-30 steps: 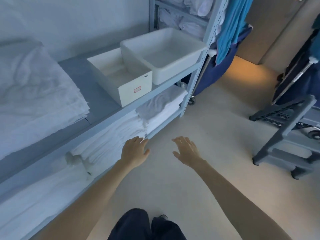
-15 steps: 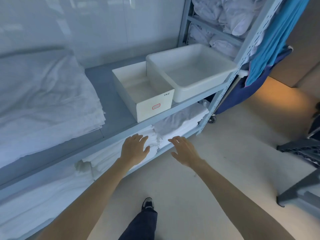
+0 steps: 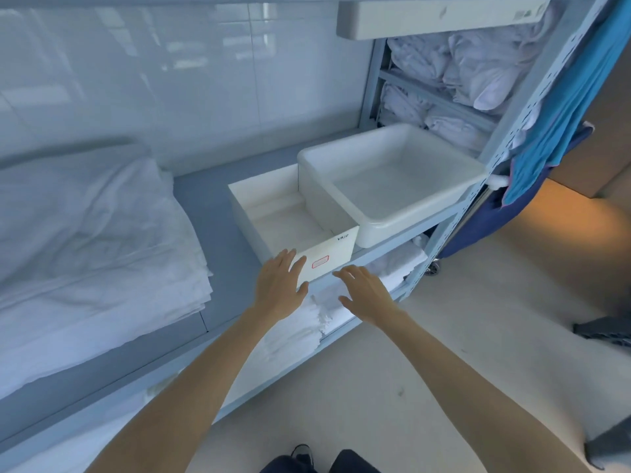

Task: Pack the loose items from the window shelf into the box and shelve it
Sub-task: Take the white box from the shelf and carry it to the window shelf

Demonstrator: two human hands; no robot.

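RISK: box (image 3: 321, 264) overhangs shelf (image 3: 211, 213) edge, centre frame | left hand (image 3: 278, 288), right hand (image 3: 367, 295): each grip spread, empty | uneven pull tips it; tub (image 3: 392, 186) may snag

There was one view only, from a wide-angle camera worn on the person's head. It looked forward and steeply down over both outstretched forearms, with the left hand (image 3: 280, 287) and right hand (image 3: 367, 295) near the frame's centre. The camera stood close to the shelf (image 3: 218, 233), which ran from lower left toward upper right, so that the open white box (image 3: 327, 259) and the white tub (image 3: 392, 186) sat just beyond the hands. The floor (image 3: 461, 329) filled the right and bottom, where the person's dark trousers (image 3: 355, 464) showed. Straight edges bowed near the borders.
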